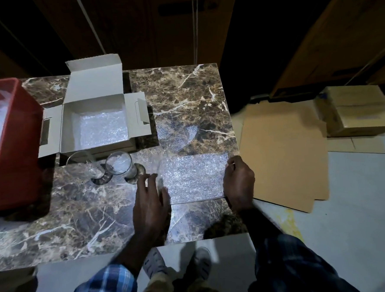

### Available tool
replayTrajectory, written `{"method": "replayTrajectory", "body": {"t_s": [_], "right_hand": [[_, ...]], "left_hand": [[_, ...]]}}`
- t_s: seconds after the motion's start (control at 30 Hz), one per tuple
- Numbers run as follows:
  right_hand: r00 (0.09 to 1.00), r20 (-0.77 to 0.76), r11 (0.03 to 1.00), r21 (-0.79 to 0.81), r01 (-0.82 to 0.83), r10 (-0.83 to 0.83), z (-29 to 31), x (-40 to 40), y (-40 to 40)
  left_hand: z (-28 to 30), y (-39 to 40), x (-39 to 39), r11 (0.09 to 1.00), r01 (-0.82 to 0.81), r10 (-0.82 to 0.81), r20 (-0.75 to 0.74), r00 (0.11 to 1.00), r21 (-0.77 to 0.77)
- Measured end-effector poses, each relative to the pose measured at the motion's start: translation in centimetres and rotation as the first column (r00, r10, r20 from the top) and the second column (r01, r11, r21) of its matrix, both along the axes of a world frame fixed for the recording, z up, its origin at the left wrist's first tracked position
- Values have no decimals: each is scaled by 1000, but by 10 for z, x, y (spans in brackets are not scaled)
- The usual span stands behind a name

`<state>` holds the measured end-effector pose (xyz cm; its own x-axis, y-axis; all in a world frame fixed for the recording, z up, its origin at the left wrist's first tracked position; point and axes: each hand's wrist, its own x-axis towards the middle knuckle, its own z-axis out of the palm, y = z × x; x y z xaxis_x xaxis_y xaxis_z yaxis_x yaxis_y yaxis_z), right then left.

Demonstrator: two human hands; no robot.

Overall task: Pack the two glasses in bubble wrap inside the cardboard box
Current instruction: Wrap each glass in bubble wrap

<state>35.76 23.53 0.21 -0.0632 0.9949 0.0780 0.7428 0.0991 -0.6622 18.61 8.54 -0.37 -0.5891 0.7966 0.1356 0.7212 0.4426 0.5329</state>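
A bubble wrap sheet point(194, 178) is held flat on the marble table point(79, 220) by the left hand point(150, 200) and right hand point(238, 183); two glasses point(118, 165) are stood beside the open cardboard box point(95, 122).

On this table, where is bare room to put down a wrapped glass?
The table is bare in front of the red bin, left of the left hand. Another bare patch lies at the far right corner, beyond the bubble wrap sheet. It is crowded around the two glasses, close before the cardboard box.
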Motion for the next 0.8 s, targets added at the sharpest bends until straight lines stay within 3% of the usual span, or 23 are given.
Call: {"method": "replayTrajectory", "body": {"t_s": [0.27,0.4,0.5,0.6,0.8], "right_hand": [[999,-7,998,57,-36,36,-12,2,-1],[942,313,967,174,-186,124,-9,-9,-9],[876,373,930,80,-358,305,-10,-31,-28],[769,416,837,32,-547,486,-32,-49,-39],[705,428,797,-62,-601,566,-54,-52,-42]], "left_hand": [[-10,-9,4,997,-17,12,-75,997,-72],[-2,-7,12,994,38,-60,-230,971,-98],[-3,9,14,975,214,-223,-235,946,-63],[-14,31,5,954,274,-294,-192,936,-126],[-40,41,-20,876,394,-447,-165,879,-277]]}}
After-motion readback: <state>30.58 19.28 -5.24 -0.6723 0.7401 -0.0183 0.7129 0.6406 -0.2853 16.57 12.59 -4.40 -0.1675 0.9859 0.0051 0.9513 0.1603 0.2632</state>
